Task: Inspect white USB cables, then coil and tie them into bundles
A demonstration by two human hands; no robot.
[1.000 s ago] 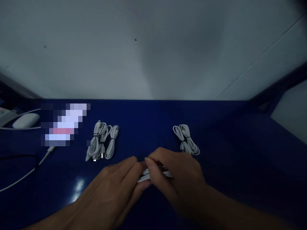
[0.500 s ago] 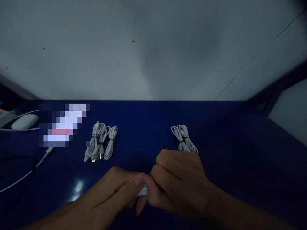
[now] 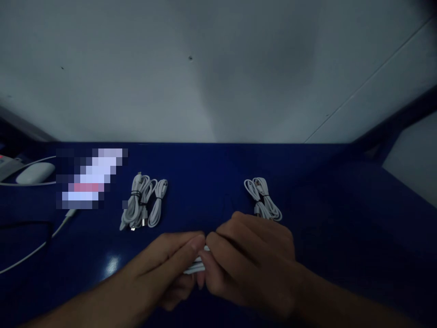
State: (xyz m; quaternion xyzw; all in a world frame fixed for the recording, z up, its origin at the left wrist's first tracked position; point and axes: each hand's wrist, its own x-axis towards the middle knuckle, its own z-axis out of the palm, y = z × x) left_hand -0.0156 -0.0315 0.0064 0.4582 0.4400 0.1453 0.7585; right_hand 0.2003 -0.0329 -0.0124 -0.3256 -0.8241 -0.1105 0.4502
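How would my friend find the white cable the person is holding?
Start at the blue table, then go down to where the left hand and right hand come together. Between them, the white cable peeks out. The tied cables lie on the table; only this one is held, mostly hidden.

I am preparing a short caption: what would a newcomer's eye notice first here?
Probably the bright, pixelated patch on the left of the blue table. Next, at the lower middle, the left hand and right hand are closed around white cable strands. Farther back lie the left bundled cables and the right bundled cables, also white.
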